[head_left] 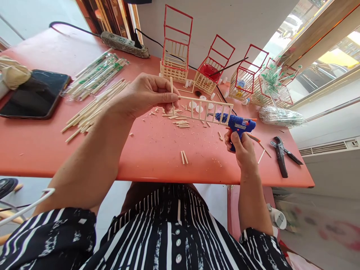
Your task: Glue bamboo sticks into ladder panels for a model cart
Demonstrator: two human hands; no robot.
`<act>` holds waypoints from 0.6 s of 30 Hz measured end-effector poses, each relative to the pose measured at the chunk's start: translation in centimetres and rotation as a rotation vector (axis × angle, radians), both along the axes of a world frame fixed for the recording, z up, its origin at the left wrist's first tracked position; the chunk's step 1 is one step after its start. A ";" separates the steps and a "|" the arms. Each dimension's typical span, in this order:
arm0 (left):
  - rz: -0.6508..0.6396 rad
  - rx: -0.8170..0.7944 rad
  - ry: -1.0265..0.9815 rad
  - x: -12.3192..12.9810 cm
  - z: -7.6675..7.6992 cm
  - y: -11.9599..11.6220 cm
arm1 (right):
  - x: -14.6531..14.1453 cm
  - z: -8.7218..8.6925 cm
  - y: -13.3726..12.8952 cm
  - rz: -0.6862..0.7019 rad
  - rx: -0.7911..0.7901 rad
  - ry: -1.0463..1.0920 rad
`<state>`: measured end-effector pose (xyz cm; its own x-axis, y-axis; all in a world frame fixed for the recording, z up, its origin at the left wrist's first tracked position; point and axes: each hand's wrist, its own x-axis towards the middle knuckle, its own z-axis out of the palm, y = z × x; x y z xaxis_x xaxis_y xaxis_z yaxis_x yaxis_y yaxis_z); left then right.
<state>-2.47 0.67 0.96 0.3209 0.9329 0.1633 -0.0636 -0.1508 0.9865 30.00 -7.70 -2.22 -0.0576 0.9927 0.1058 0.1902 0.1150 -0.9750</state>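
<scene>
My left hand (156, 93) pinches one end of a small ladder-like frame of wooden sticks (206, 100), holding it up over the table. Its rungs stretch to the right, and one stick stands upright at the fingertips. A blue hot glue gun (237, 123) with a lit red light is in my right hand (240, 144), fingers wrapped around the handle. The gun's nozzle points left, behind the frame's right end in this view; I cannot tell whether it touches. Below lie short cut sticks (182, 123) and two loose pieces (184, 157).
Several stick-built chairs with red-edged backs (176, 56) stand along the wall. Long sticks (92, 108), wrapped bundles (97, 75), a black phone (35, 93) and a power strip (125, 43) are at left. Black-handled cutters (281, 157) lie near the right edge of the red table (157, 165).
</scene>
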 end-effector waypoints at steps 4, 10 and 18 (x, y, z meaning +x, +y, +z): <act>0.018 -0.042 -0.036 0.0 -0.3 0.4 | 0.0 -0.2 -0.5 -0.085 0.089 -0.019; 0.069 -0.096 -0.075 0.3 -0.1 0.2 | -0.6 -0.4 -0.7 -0.186 0.181 -0.021; 0.127 -0.101 -0.096 0.0 -0.6 0.7 | -1.9 -0.3 -0.7 -0.370 0.253 0.062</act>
<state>-2.47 1.42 0.40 0.1872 0.9781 0.0908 -0.1455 -0.0638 0.9873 28.06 -8.35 -2.47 0.3108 0.8876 0.3400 0.2054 0.2865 -0.9358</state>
